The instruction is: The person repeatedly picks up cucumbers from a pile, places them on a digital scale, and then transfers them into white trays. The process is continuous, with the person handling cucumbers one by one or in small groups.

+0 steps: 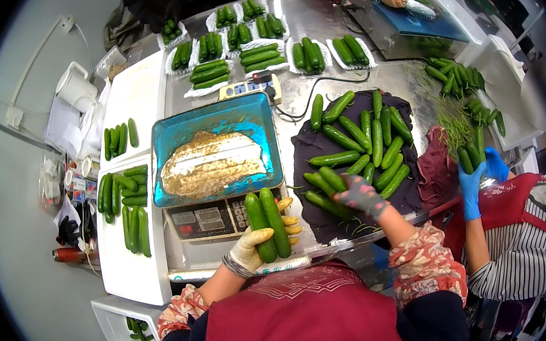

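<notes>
My left hand (267,234), in a white glove with yellow fingertips, is closed around two cucumbers (275,222) above the front edge of a digital scale (209,221). The scale's blue pan (156,159) holds no cucumbers, only a bright crumpled-looking patch. My right hand (360,194), in a grey patterned glove, has its fingers on a cucumber (332,178) at the near left of a loose pile. Several cucumbers (377,141) of that pile lie on a dark cloth (304,149). Whether the right fingers fully grip the cucumber cannot be told.
White foam boxes (159,278) with cucumbers stand left. Behind the scale are a power strip (248,89), its black cord and netted cucumber packs (308,55). A co-worker's blue-gloved hand (471,189) holds cucumbers at right, beside a maroon cloth (438,171). Other people stand across the metal table.
</notes>
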The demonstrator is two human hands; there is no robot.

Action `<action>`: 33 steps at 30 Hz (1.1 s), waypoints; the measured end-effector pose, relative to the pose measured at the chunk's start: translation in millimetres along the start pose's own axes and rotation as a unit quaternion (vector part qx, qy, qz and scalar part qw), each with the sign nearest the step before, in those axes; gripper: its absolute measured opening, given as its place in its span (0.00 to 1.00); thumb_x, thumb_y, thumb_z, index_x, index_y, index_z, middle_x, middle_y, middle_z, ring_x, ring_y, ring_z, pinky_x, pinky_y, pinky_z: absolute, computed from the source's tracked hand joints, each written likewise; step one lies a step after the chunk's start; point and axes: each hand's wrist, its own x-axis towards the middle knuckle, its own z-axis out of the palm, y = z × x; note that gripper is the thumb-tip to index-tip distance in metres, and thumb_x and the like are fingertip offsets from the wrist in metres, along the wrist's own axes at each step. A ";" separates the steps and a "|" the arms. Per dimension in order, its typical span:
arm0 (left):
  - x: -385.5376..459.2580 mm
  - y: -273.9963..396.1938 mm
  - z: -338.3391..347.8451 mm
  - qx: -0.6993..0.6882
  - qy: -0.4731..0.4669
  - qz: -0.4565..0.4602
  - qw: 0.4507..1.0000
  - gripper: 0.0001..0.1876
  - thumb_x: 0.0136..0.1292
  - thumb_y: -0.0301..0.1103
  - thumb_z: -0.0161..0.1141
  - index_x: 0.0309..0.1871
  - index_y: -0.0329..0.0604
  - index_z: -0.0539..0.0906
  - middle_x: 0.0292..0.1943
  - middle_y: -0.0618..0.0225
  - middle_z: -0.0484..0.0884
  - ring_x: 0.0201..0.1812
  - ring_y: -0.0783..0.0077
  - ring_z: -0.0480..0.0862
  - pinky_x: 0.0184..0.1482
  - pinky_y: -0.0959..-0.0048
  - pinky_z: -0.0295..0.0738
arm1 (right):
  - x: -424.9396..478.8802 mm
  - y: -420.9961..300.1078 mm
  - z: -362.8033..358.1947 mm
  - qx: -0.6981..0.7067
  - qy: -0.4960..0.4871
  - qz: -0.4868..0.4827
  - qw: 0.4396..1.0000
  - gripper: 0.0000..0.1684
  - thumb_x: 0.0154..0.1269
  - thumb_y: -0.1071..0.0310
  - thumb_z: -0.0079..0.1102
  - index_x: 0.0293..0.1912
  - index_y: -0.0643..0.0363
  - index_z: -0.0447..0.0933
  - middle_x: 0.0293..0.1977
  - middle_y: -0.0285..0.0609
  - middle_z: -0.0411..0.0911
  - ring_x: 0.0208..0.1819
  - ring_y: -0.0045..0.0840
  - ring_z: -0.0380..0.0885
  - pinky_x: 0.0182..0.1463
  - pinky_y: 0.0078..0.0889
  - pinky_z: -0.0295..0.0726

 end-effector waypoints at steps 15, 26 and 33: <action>-8.1 -35.3 -37.7 -0.022 0.064 0.003 0.998 0.34 0.54 0.44 0.67 0.60 0.42 0.65 0.48 0.63 0.76 0.48 0.67 0.77 0.54 0.66 0.73 | -70.6 -91.2 106.5 -0.073 0.166 -0.278 0.943 0.38 0.64 0.59 0.51 0.67 0.63 0.48 0.59 0.56 0.62 0.60 0.46 0.64 0.61 0.35 0.66; -8.0 -13.7 -6.1 -0.110 -0.010 -0.020 0.994 0.43 0.48 0.43 0.66 0.67 0.41 0.57 0.62 0.53 0.65 0.63 0.56 0.66 0.67 0.57 0.56 | -22.1 -40.5 128.9 0.131 0.037 -0.291 0.947 0.27 0.66 0.68 0.48 0.63 0.60 0.58 0.57 0.46 0.66 0.53 0.28 0.71 0.47 0.25 0.75; -8.7 -12.2 -18.5 -0.187 -0.092 -0.016 0.978 0.49 0.45 0.42 0.67 0.69 0.43 0.53 0.64 0.52 0.61 0.64 0.56 0.64 0.68 0.60 0.53 | -51.0 -54.4 69.5 -0.001 0.080 -0.225 0.971 0.31 0.55 0.61 0.55 0.58 0.62 0.65 0.40 0.49 0.74 0.42 0.40 0.75 0.43 0.39 0.74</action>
